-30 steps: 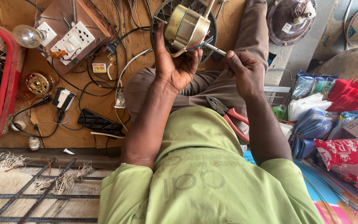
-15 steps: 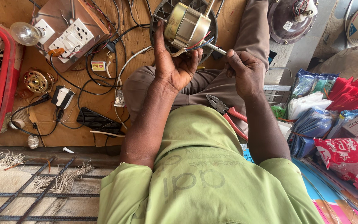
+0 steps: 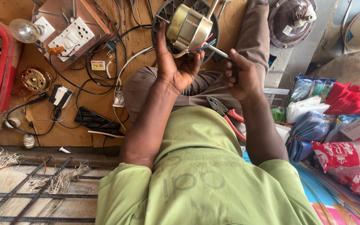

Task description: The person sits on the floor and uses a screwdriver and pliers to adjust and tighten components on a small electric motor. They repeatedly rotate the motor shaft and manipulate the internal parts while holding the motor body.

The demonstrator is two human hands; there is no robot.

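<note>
- The left hand (image 3: 176, 66) is wrapped around a small round metal motor (image 3: 188, 27), fingers up its side, holding it in the air above the person's lap.
- The motor is shiny gold and silver. Red, blue and white wires (image 3: 201, 45) hang from it, just by the left thumb.
- Behind the motor is a dark round plastic grille (image 3: 163, 12). The motor sits against it.
- The right hand (image 3: 242, 77) is closed tight on a thin metal tool (image 3: 217, 52). The tool's tip points at the motor, close to the wires.
- Red-handled pliers (image 3: 230, 116) lie on the lap, below the motor and just under the right hand.
- Left of the motor, a white switch board (image 3: 69, 39) rests on the brown floor, with black cables around it.
- A clear light bulb (image 3: 23, 31) lies farther left of the motor, beside the switch board.
- A red tray (image 3: 3, 79) stands farthest left of the motor.
</note>
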